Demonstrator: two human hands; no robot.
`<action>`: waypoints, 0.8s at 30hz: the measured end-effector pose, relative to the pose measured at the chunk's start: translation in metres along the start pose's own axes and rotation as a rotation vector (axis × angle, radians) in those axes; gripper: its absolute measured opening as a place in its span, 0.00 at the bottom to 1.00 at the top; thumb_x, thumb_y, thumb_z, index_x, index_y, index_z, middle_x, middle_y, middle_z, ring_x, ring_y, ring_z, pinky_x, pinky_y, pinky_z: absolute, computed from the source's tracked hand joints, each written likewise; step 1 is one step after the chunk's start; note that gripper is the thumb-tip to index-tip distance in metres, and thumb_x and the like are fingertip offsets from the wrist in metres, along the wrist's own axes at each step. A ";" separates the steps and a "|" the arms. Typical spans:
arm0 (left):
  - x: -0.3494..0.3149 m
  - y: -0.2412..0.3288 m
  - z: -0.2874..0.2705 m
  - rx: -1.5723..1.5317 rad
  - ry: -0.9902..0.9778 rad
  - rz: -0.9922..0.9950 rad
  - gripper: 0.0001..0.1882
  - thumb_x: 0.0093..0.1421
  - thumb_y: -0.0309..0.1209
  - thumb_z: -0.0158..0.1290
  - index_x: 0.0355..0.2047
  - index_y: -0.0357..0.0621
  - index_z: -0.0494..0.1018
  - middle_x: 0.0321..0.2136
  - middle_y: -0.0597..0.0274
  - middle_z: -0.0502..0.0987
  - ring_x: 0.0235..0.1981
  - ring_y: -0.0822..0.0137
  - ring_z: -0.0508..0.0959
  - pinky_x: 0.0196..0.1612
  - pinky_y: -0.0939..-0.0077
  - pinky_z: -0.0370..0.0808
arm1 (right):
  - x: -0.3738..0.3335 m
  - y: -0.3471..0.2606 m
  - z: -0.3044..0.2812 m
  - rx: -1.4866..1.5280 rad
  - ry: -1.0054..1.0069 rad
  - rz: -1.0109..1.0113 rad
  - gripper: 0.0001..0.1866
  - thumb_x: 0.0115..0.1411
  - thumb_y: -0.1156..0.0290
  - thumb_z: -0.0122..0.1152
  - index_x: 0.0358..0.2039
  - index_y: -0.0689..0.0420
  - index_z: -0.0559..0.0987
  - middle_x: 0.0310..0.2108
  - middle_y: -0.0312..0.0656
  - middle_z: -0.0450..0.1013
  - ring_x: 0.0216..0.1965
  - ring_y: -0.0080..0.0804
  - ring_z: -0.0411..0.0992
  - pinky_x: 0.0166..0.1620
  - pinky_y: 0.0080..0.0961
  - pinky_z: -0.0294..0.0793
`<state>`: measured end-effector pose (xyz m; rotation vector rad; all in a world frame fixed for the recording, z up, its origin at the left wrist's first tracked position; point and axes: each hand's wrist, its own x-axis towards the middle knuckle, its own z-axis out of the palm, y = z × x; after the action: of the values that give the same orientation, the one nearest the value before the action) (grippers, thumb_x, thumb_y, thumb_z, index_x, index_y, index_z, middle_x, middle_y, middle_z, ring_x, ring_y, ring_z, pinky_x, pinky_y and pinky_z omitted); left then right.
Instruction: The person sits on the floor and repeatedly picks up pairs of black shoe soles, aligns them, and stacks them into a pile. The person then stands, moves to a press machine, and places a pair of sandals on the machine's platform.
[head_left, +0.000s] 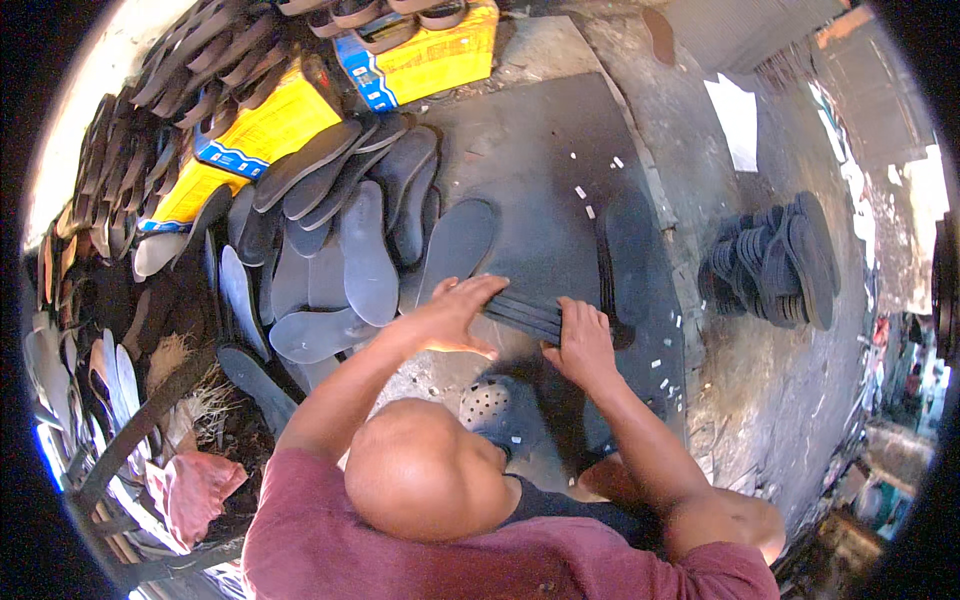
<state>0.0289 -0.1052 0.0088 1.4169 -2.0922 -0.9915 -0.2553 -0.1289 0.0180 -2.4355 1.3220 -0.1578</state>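
A small stack of black strips (523, 314) lies crosswise between my hands, over the dark sheet. My left hand (452, 318) touches its left end with the fingertips, the thumb spread away from the stack. At the right end, my right hand (583, 345) is closed around the strips, fingers over the far side. Just beyond my left hand is a dark foot-shaped sole (460, 240). More black strips (604, 262) lie beyond my right hand, beside another dark sole (630, 255).
Loose soles (370, 250) pile up to the left. Behind them stand yellow-and-blue boxes (430, 65) with sandals on top. A stack of black sandals (775, 262) stands at right on the floor. A perforated clog (490, 403) is close below my hands. White scraps (590, 212) dot the dark sheet (540, 140).
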 end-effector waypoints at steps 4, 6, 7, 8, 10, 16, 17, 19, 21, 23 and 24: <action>0.037 0.009 -0.006 0.152 -0.059 0.180 0.37 0.48 0.39 0.72 0.57 0.43 0.70 0.50 0.49 0.75 0.58 0.46 0.73 0.67 0.47 0.62 | -0.004 0.027 0.028 0.157 0.161 0.000 0.43 0.42 0.65 0.82 0.57 0.61 0.68 0.48 0.52 0.71 0.51 0.55 0.71 0.56 0.45 0.70; 0.045 0.059 -0.058 0.015 -0.109 0.267 0.38 0.49 0.41 0.72 0.58 0.43 0.69 0.54 0.49 0.74 0.60 0.46 0.71 0.69 0.47 0.61 | -0.019 0.015 0.022 0.438 0.207 0.032 0.44 0.41 0.66 0.82 0.58 0.60 0.68 0.51 0.54 0.71 0.54 0.58 0.70 0.58 0.46 0.70; 0.047 0.072 -0.054 -0.033 -0.055 0.378 0.37 0.48 0.40 0.72 0.56 0.44 0.69 0.53 0.51 0.74 0.59 0.46 0.71 0.69 0.46 0.62 | -0.024 0.007 0.021 0.574 0.213 0.072 0.46 0.42 0.66 0.82 0.60 0.57 0.66 0.51 0.54 0.71 0.55 0.60 0.70 0.59 0.46 0.72; 0.051 0.083 -0.045 0.011 -0.053 0.397 0.38 0.47 0.40 0.73 0.56 0.44 0.69 0.53 0.52 0.74 0.59 0.47 0.72 0.70 0.46 0.62 | -0.027 0.006 0.028 0.580 0.224 0.103 0.46 0.42 0.65 0.83 0.60 0.57 0.66 0.50 0.54 0.71 0.55 0.60 0.70 0.59 0.46 0.71; 0.062 0.093 -0.029 0.112 -0.040 0.434 0.38 0.46 0.39 0.73 0.55 0.44 0.70 0.52 0.52 0.75 0.58 0.47 0.73 0.70 0.46 0.62 | -0.021 0.009 0.041 0.596 0.253 0.153 0.48 0.42 0.65 0.83 0.61 0.55 0.65 0.50 0.54 0.71 0.56 0.60 0.70 0.60 0.46 0.71; 0.039 0.008 -0.009 0.245 -0.067 0.091 0.41 0.47 0.42 0.73 0.57 0.41 0.67 0.53 0.49 0.74 0.61 0.44 0.70 0.73 0.44 0.56 | -0.020 0.011 0.022 0.147 0.263 0.102 0.39 0.44 0.56 0.81 0.52 0.61 0.72 0.47 0.50 0.73 0.50 0.52 0.72 0.52 0.47 0.69; 0.032 -0.006 0.008 0.258 -0.118 0.027 0.41 0.46 0.42 0.74 0.57 0.41 0.67 0.52 0.48 0.74 0.61 0.45 0.70 0.73 0.44 0.56 | -0.021 0.013 0.032 0.126 0.221 0.083 0.41 0.42 0.58 0.82 0.53 0.61 0.71 0.47 0.50 0.73 0.50 0.52 0.72 0.53 0.46 0.69; 0.046 0.003 0.006 0.256 -0.265 0.014 0.40 0.46 0.40 0.73 0.56 0.40 0.69 0.50 0.47 0.75 0.60 0.44 0.72 0.73 0.45 0.57 | -0.014 0.031 0.032 0.138 0.247 0.050 0.43 0.40 0.59 0.84 0.54 0.60 0.71 0.48 0.51 0.73 0.50 0.52 0.72 0.55 0.45 0.69; 0.053 0.047 -0.027 0.168 -0.212 0.239 0.38 0.47 0.38 0.72 0.56 0.40 0.69 0.49 0.47 0.75 0.59 0.44 0.72 0.73 0.46 0.58 | -0.032 0.027 0.029 0.270 0.312 0.042 0.44 0.39 0.60 0.84 0.54 0.60 0.70 0.48 0.51 0.73 0.51 0.52 0.72 0.56 0.45 0.69; 0.058 0.089 -0.036 0.234 -0.189 0.408 0.35 0.49 0.35 0.70 0.56 0.40 0.69 0.49 0.50 0.75 0.57 0.45 0.73 0.73 0.47 0.59 | -0.038 0.024 0.034 0.401 0.328 0.108 0.45 0.37 0.61 0.85 0.54 0.59 0.70 0.48 0.51 0.73 0.51 0.52 0.72 0.57 0.45 0.69; 0.056 0.091 -0.030 0.219 -0.189 0.407 0.35 0.49 0.34 0.70 0.55 0.40 0.69 0.48 0.51 0.75 0.57 0.46 0.73 0.72 0.47 0.59 | -0.040 0.022 0.037 0.469 0.338 0.137 0.45 0.36 0.62 0.85 0.55 0.59 0.70 0.48 0.50 0.73 0.52 0.52 0.72 0.57 0.46 0.69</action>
<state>-0.0281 -0.1460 0.0945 0.9529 -2.5583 -0.7729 -0.2846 -0.0971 -0.0209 -1.9705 1.3903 -0.7781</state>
